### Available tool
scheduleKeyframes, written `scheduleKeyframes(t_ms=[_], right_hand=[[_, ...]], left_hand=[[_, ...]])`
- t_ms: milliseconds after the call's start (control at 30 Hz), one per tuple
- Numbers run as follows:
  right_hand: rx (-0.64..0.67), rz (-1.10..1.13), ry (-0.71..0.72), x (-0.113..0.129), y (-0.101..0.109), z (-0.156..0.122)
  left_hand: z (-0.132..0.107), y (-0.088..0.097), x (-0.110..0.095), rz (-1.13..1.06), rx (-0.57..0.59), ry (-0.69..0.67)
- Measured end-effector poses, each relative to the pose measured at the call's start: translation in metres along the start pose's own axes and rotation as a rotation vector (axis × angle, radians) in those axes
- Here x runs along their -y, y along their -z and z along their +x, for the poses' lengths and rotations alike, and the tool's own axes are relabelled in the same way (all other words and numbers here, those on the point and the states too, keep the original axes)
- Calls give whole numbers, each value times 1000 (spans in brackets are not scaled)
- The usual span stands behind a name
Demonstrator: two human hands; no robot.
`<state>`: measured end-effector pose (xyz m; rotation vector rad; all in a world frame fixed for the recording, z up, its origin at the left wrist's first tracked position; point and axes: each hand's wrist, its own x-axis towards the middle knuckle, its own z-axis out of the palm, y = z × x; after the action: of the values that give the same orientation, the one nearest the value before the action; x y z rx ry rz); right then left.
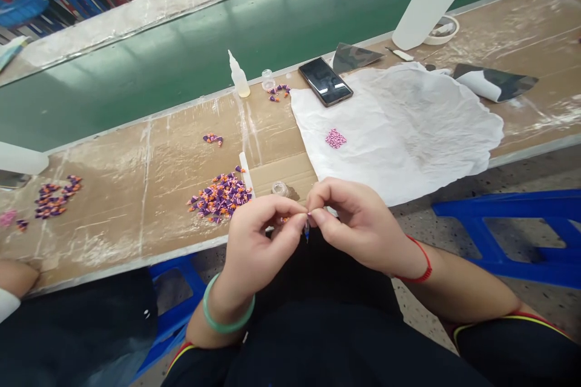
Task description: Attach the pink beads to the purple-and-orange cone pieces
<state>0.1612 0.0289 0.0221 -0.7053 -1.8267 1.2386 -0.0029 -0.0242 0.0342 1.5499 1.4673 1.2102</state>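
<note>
My left hand (267, 236), with a green bangle on its wrist, is closed in a pinch at the table's front edge. Fingertip to fingertip with it, my right hand (354, 224) is pinched too, a red cord round its wrist. A tiny pinkish piece shows between the right fingertips; its kind is too small to tell. Below the fingers a thin blue tip (307, 234) sticks out, mostly hidden. Just beyond the left hand lies a pile of small purple and orange pieces (222, 196). A small clear jar (280, 189) stands behind the fingertips.
On the white cloth (399, 127) lie a heap of pink bits (336, 138) and a phone (325, 81). A dropper bottle (239, 75) stands by the green belt (181, 66). More purple-orange pieces (57, 196) are at left, near another person's arm (16, 278). Blue stools (512, 236) flank me.
</note>
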Motion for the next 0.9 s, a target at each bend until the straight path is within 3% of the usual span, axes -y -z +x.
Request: scheduleKeyframes(t_ms=[233, 433, 567, 900], right_hand=[[120, 93, -110, 2, 0, 12], [176, -323, 149, -25, -2, 30], [298, -608, 308, -46, -2, 45], [557, -979, 445, -52, 1, 63]], left_hand=[[-3, 11, 26, -337, -79, 170], [-12, 21, 63, -431, -43, 303], [-19, 22, 81, -519, -32, 394], [-19, 23, 88, -640, -11, 425]])
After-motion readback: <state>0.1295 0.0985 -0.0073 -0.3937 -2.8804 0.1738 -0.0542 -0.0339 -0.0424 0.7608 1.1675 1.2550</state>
